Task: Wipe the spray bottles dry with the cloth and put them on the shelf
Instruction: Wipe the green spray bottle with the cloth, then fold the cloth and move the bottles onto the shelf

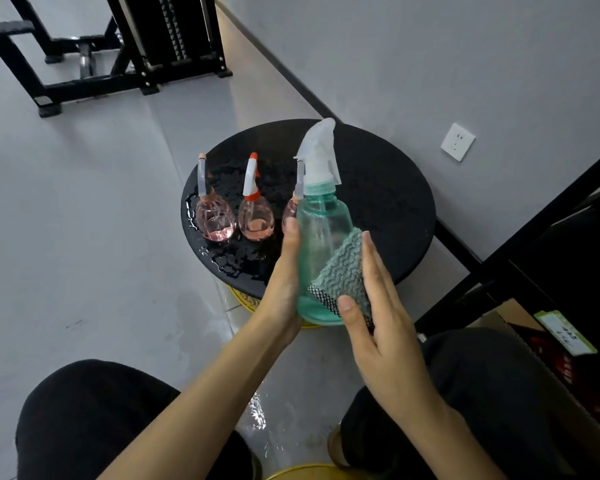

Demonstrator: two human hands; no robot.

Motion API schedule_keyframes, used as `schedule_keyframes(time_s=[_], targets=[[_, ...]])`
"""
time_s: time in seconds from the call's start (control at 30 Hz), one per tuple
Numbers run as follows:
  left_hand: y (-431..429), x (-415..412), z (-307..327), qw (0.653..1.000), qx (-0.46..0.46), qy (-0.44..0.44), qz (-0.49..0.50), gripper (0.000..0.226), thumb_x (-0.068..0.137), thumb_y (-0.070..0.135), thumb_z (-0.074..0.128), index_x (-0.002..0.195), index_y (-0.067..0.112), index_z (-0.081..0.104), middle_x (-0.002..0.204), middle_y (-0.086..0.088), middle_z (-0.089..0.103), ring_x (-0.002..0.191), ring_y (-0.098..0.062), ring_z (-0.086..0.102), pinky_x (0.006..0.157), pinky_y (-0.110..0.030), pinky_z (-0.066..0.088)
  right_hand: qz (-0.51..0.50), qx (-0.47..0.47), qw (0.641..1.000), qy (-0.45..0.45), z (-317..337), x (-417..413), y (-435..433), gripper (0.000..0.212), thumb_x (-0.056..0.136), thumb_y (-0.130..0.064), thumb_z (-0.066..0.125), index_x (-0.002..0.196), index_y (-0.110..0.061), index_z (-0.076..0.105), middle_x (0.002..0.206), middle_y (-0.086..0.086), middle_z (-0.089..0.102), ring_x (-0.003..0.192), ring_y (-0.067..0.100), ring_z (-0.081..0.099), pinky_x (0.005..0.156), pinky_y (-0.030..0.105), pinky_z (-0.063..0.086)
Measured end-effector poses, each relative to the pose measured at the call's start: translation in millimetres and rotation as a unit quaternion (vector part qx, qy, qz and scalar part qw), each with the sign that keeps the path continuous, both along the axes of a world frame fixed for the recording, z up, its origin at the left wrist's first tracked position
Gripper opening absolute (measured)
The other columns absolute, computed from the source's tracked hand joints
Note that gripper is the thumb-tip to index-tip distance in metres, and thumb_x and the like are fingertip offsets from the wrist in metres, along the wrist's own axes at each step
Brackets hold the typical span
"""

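A teal spray bottle (317, 230) with a white trigger head is held upright above the near edge of a round black table (388, 202). My left hand (284, 289) grips its left side, thumb along the body. My right hand (371, 317) presses a grey-green cloth (343, 275) against the bottle's right side, fingers straight and thumb on the cloth's lower edge. Three pink spray bottles stand in a row on the wet left part of the table: one at the left (215, 220), one in the middle (256, 216), one (290, 211) partly hidden behind the teal bottle.
A black metal shelf frame (520, 251) rises at the right, with a cardboard box (520, 327) under it. Water lies pooled on the floor (257, 414) between my knees. A black exercise machine (118, 57) stands at the back left. A wall socket (458, 142) is at the right.
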State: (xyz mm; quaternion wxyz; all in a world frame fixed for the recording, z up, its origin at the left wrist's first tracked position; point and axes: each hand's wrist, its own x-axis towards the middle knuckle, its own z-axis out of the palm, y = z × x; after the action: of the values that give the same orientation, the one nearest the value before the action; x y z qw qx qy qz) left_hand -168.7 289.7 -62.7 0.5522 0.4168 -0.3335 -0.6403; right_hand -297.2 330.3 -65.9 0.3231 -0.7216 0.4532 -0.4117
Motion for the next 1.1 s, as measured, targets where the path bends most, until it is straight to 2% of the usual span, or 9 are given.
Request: schedule_keyframes(time_s=[0.07, 0.13, 0.23, 0.33, 0.5, 0.6, 0.77, 0.9, 1.1], targets=[[-13, -6, -9, 0.999, -0.008, -0.041, -0.012, 0.091, 0.057, 0.073, 0.073, 0.123, 0.013, 0.060, 0.118, -0.013, 0.069, 0.109, -0.028, 0.066, 0.095, -0.041, 0.052, -0.029, -0.017, 0.999, -0.007, -7, -9, -8, 0.060, 0.098, -0.033, 0.041, 0.152, -0.027, 0.016, 0.160, -0.011, 0.019, 0.145, 0.000, 0.019, 0.113, 0.016, 0.026], [-26, -11, -19, 0.998, -0.010, -0.052, -0.027, 0.096, 0.052, 0.060, 0.084, 0.126, 0.006, 0.055, 0.114, -0.015, 0.068, 0.102, -0.028, 0.067, 0.089, -0.040, 0.054, -0.056, -0.026, 0.998, -0.009, -15, -18, -18, 0.058, 0.098, -0.028, 0.046, 0.151, -0.023, 0.022, 0.158, -0.007, 0.026, 0.144, 0.001, 0.025, 0.111, 0.017, 0.031], [-48, -22, -31, 0.998, -0.014, -0.047, -0.028, 0.068, 0.062, 0.042, 0.080, 0.116, 0.007, 0.059, 0.101, -0.009, 0.069, 0.091, -0.022, 0.067, 0.079, -0.033, 0.054, -0.087, -0.018, 0.996, -0.009, -27, -32, -33, 0.057, 0.095, -0.019, 0.049, 0.149, -0.020, 0.029, 0.155, -0.005, 0.033, 0.141, 0.001, 0.030, 0.109, 0.016, 0.033], [-76, -32, -44, 0.997, -0.013, -0.078, -0.002, 0.057, 0.068, 0.042, 0.076, 0.112, 0.010, 0.060, 0.099, -0.007, 0.069, 0.089, -0.021, 0.067, 0.082, -0.036, 0.055, -0.102, -0.025, 0.994, 0.002, -40, -42, -55, 0.054, 0.095, -0.014, 0.048, 0.146, -0.021, 0.033, 0.151, -0.007, 0.036, 0.140, -0.001, 0.032, 0.110, 0.014, 0.031], [-130, -38, -77, 0.989, -0.010, -0.143, 0.026, 0.027, 0.087, 0.023, 0.070, 0.110, 0.011, 0.062, 0.104, -0.007, 0.070, 0.097, -0.020, 0.068, 0.088, -0.034, 0.054, -0.114, -0.019, 0.993, 0.007, -57, -63, -103, 0.048, 0.096, 0.002, 0.049, 0.139, -0.020, 0.047, 0.144, -0.005, 0.048, 0.134, -0.002, 0.041, 0.109, 0.015, 0.033], [-159, -36, -103, 0.983, -0.011, -0.184, 0.021, 0.035, 0.086, 0.021, 0.072, 0.116, 0.009, 0.058, 0.107, -0.005, 0.068, 0.098, -0.015, 0.066, 0.089, -0.032, 0.054, -0.127, -0.024, 0.992, 0.011, -64, -72, -131, 0.047, 0.095, 0.007, 0.050, 0.136, -0.016, 0.053, 0.141, -0.003, 0.052, 0.132, -0.002, 0.043, 0.107, 0.013, 0.033], [-197, -27, -133, 0.967, -0.014, -0.250, -0.041, 0.067, 0.075, 0.043, 0.077, 0.127, 0.015, 0.047, 0.124, -0.009, 0.061, 0.116, -0.022, 0.060, 0.101, -0.044, 0.049, -0.132, -0.010, 0.991, -0.005, -74, -79, -155, 0.047, 0.094, 0.009, 0.050, 0.134, -0.015, 0.054, 0.139, -0.005, 0.053, 0.131, -0.005, 0.044, 0.106, 0.011, 0.034], [-214, -23, -144, 0.959, -0.032, -0.270, -0.076, 0.064, 0.082, 0.028, 0.070, 0.135, 0.013, 0.038, 0.130, -0.013, 0.056, 0.119, -0.023, 0.058, 0.102, -0.045, 0.048, -0.132, 0.020, 0.991, -0.020, -83, -76, -163, 0.048, 0.094, 0.008, 0.050, 0.134, -0.019, 0.054, 0.138, -0.008, 0.053, 0.129, -0.006, 0.044, 0.106, 0.012, 0.035], [-223, -16, -157, 0.948, -0.023, -0.312, -0.062, 0.068, 0.081, 0.030, 0.068, 0.138, 0.016, 0.034, 0.132, -0.010, 0.054, 0.124, -0.023, 0.054, 0.107, -0.047, 0.043, -0.134, 0.036, 0.990, -0.023, -89, -72, -170, 0.047, 0.093, 0.008, 0.050, 0.134, -0.016, 0.055, 0.137, -0.010, 0.054, 0.129, -0.006, 0.045, 0.107, 0.014, 0.035]])
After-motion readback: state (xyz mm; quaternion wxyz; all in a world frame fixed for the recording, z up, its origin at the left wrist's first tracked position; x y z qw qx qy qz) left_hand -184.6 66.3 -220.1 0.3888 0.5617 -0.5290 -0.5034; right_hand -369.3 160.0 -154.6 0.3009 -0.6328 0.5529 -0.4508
